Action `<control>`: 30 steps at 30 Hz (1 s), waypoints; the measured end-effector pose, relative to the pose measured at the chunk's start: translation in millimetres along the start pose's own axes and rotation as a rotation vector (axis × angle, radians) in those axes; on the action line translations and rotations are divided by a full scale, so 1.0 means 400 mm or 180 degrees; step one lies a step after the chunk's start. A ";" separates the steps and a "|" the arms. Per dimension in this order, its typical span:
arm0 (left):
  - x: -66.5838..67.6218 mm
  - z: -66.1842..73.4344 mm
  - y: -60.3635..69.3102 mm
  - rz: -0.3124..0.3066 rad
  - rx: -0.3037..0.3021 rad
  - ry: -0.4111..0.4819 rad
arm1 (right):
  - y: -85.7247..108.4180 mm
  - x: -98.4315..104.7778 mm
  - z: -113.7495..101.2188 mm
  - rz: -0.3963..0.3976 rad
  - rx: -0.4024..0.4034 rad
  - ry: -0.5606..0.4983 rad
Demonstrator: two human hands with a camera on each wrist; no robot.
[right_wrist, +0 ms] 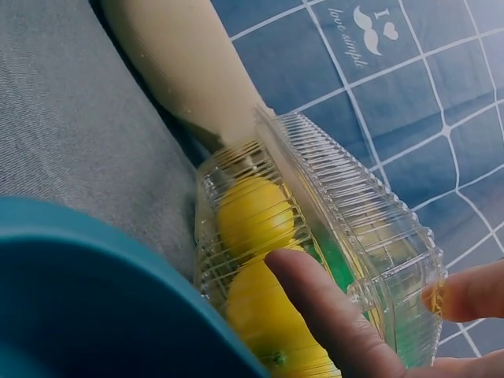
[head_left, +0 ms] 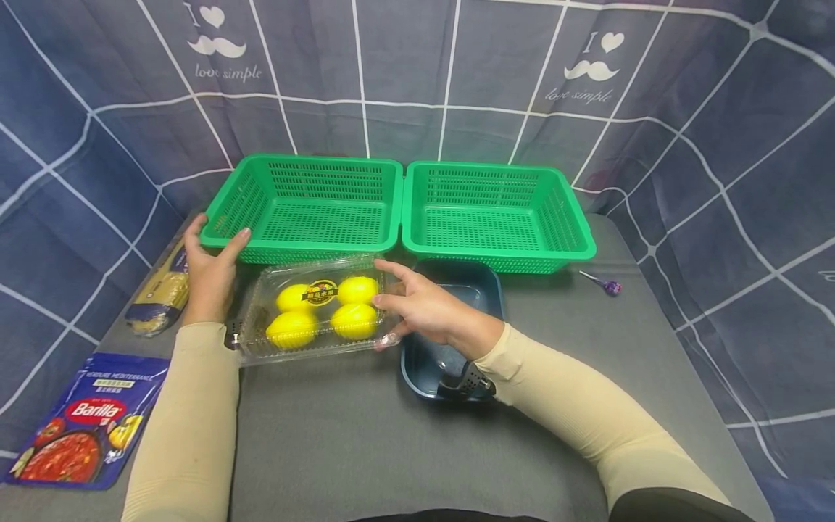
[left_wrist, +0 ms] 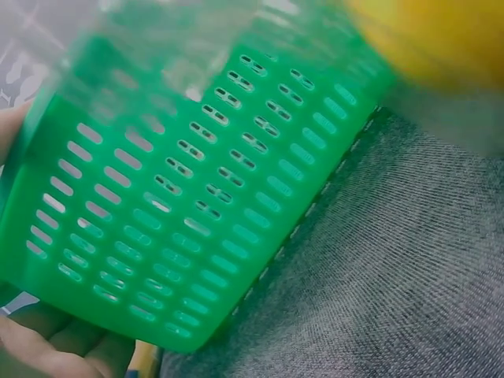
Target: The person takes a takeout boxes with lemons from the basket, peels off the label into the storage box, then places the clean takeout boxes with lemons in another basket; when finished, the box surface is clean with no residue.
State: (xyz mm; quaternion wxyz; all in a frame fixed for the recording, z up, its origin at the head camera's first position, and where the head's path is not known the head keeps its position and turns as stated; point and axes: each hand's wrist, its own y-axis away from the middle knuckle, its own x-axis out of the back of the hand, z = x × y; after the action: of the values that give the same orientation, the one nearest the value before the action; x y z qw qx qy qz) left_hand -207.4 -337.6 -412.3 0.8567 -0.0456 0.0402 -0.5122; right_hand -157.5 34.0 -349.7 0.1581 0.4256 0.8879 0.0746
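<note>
A clear plastic clamshell box [head_left: 324, 308] of several yellow lemons [head_left: 292, 329], with a black-and-gold label on its lid, is in front of the left green basket [head_left: 300, 250]. My right hand [head_left: 430, 308] grips its right end; in the right wrist view, thumb and fingers spread across the box [right_wrist: 346, 213]. At the basket's front left corner, my left hand [head_left: 212, 279] holds the rim. The left wrist view shows fingers [left_wrist: 71, 350] around the basket's perforated wall [left_wrist: 181, 197], the box blurred above. The basket's visible inside holds nothing.
A second green basket [head_left: 499, 254] adjoins on the right. Beneath my right forearm sits a dark blue basin [head_left: 417, 373]. A lollipop [head_left: 609, 287] lies to the right. At left are a pasta packet [head_left: 159, 297] and a Barilla sauce pouch [head_left: 85, 428]. Checked cloth surrounds the grey table.
</note>
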 end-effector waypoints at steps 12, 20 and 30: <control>0.001 0.000 -0.002 0.0002 0.0023 -0.0123 | -0.012 -0.017 0.015 0.0055 -0.0043 0.0150; 0.009 0.015 0.005 -0.0123 0.0138 -0.0258 | -0.011 -0.026 0.011 0.0117 -0.0151 0.0602; 0.019 0.005 -0.010 -0.0275 0.0157 -0.0279 | -0.020 -0.034 0.024 0.0202 -0.0126 0.0845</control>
State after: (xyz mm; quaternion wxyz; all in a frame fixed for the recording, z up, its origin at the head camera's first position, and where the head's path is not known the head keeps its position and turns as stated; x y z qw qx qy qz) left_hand -206.9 -346.2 -409.8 0.8356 -0.0486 -0.0119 -0.5471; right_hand -152.0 18.3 -357.7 0.0452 0.4366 0.8854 0.1528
